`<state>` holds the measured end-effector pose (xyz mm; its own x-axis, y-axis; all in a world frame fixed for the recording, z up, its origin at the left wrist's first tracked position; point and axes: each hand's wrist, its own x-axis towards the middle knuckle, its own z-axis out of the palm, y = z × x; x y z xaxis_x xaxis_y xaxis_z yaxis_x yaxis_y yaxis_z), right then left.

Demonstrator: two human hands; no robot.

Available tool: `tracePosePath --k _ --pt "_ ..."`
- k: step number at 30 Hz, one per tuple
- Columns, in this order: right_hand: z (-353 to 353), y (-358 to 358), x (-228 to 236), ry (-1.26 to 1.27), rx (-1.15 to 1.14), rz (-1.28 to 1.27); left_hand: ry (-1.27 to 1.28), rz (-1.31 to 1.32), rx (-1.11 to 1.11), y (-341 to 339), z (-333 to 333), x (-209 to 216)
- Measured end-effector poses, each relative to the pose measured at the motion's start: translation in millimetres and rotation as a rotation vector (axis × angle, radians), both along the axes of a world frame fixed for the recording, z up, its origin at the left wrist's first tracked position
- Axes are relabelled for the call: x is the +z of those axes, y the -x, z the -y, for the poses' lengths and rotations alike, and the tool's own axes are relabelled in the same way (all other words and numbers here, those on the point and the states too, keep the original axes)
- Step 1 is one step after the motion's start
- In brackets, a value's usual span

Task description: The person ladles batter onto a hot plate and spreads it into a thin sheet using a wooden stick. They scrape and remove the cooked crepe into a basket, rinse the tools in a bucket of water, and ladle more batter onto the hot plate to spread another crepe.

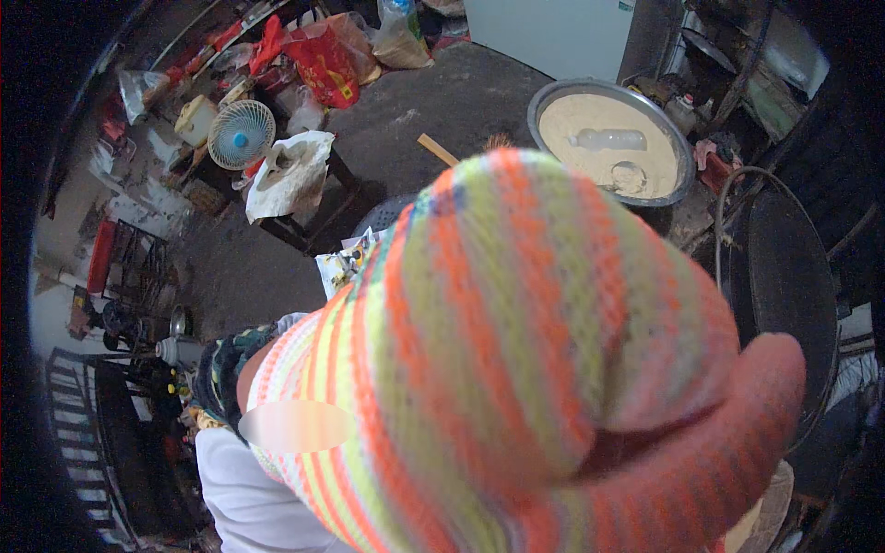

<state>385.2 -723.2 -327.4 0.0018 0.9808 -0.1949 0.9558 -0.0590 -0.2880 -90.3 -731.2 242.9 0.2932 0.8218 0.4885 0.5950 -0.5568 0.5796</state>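
My left hand (516, 341), in a knitted glove striped orange and yellow-green, fills the middle of the view very close up. Its fingers bend over and the thumb lies along the lower right; whatever they may hold is hidden, and the glove is partly blurred. A dark patterned sleeve (226, 369) shows at the wrist. Beyond the hand, on the far right, a wide metal basin (687, 175) holds pale powder (572, 115). On the powder rest a clear plastic bottle (613, 139) and a small round dish or scoop (629, 175). My right hand is out of view.
A small stool (346, 189) carries a crumpled white sack (290, 175), beside a fan (241, 135). Red bags (323, 69) lie at the back left. A pale cabinet (553, 32) stands at the back, and a large dark round pan (784, 267) leans at the right.
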Motion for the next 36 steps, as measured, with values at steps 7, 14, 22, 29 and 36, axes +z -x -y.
tracePosePath --k 7,14,22,29,36 --pt "1 -6 -7 0.077 -0.04 0.112 0.233 0.266 0.012 9 -2 -10" --pt "-16 132 245 -0.329 -0.428 -0.2 0.52 0.547 0.081 30 3 -22" --pt "-93 158 283 -0.493 -0.05 -0.471 0.379 0.788 0.717 79 13 -116" --pt "-160 262 309 -0.521 0.512 -0.008 -0.025 0.125 1.326 191 28 -261" --pt "-182 306 272 -0.256 0.624 0.461 -0.092 0.379 1.252 170 4 -278"
